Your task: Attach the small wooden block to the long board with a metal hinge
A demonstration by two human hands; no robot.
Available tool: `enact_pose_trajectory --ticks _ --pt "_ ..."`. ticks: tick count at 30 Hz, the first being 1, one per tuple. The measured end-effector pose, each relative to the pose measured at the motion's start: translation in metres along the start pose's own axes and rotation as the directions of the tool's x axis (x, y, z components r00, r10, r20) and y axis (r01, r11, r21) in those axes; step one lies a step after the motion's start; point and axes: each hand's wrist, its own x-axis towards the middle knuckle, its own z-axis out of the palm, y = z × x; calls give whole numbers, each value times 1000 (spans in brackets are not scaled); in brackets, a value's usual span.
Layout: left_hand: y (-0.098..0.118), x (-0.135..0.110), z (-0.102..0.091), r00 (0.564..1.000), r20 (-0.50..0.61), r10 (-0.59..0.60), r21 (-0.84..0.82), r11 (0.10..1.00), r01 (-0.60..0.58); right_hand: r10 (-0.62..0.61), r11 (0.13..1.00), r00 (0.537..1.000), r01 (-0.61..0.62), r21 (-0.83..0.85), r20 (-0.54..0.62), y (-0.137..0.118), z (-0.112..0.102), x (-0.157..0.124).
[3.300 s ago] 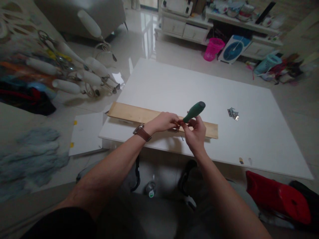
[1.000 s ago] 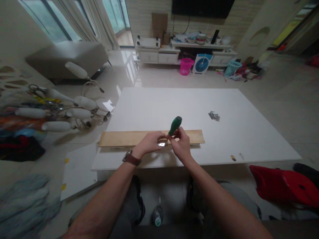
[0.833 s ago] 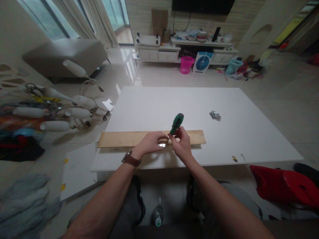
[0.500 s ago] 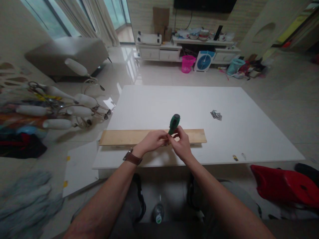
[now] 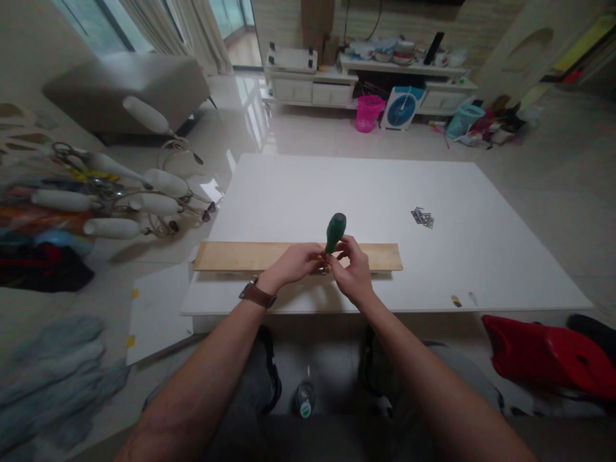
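Observation:
A screwdriver [image 5: 335, 232] with a green handle and dark end cap stands nearly upright above a pale wooden board [image 5: 240, 255]. My right hand [image 5: 354, 269] has its thumb and fingers closed around the lower part of the screwdriver. Right beside it, the fingers of my left hand [image 5: 299, 262] are pinched together at the screwdriver's foot; what they hold is hidden. Below these fingertips a small shiny metal piece [image 5: 318, 271] shows at the board's near edge. The board lies along the near side of a large white panel [image 5: 298, 192].
Several metal plates [image 5: 422, 217] lie in a pile on the panel's right half. A small yellow-and-dark item [image 5: 456, 300] is near its front edge. A red plastic seat [image 5: 543, 353] stands at the lower right, a bottle [image 5: 305, 399] below, and a lamp [image 5: 154, 192] on the left.
The camera has tipped slightly down, so the scene sits higher in view. Both hands stay at the screwdriver's foot, and its handle leans a little less to the right.

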Motion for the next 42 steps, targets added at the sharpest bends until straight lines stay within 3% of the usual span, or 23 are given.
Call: enact_pose_trajectory --ticks 4,11,19,25,35,42 --pt "-1 2 2 1000 -24 -1 16 1000 1 29 999 999 -29 24 23 -5 1 0" --pt "0 0 3 999 -29 14 48 999 -13 104 994 992 -103 22 -69 -2 3 -5" --pt "-7 0 8 999 -35 -26 33 999 27 29 998 998 -26 52 -58 7 6 -7" --pt "-4 3 3 1000 -7 -27 38 999 27 98 992 992 -92 88 -74 7 5 -2" --pt "-7 0 4 1000 -1 -20 -60 998 20 73 997 996 -71 31 -57 6 6 1" --pt "-5 1 10 996 -78 -52 45 997 56 99 990 995 -95 106 -30 1 6 -1"
